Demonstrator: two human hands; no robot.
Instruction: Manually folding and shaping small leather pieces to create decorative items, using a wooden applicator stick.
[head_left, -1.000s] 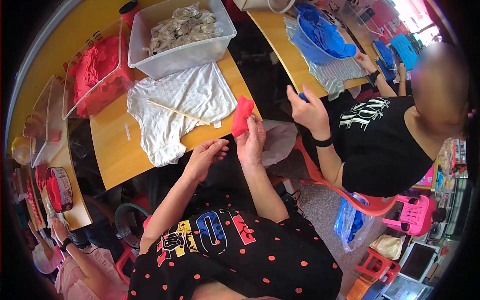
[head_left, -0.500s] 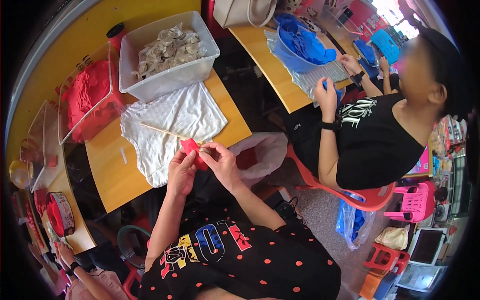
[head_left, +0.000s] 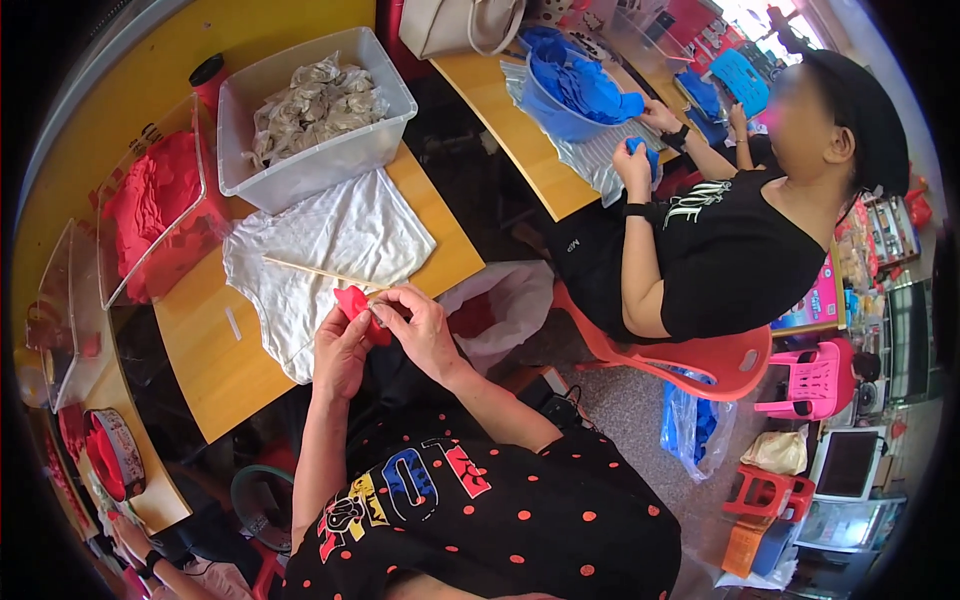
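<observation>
My left hand [head_left: 338, 352] is closed on a small, soft red piece [head_left: 354, 305]. My right hand [head_left: 418, 332] pinches at the right side of that same piece, where a small dull bit between the fingertips is too small to name. Both hands are at the front edge of a wooden table [head_left: 200, 370], just beyond which lies a white shirt [head_left: 300, 230] with a thin light wooden stick [head_left: 305, 268] across it.
A grey tub [head_left: 240, 160] of small bags and a bin of red pieces [head_left: 145, 210] stand behind. At right, a co-worker [head_left: 740, 260] holds blue material beside a blue basin [head_left: 560, 115]. A white sack [head_left: 500, 305] is beside my table; stools [head_left: 805, 380] stand rightward.
The red piece, earlier held up in my right hand, has come down and left into both hands together. The co-worker's raised hand has closed on blue material. The whole view has shifted.
</observation>
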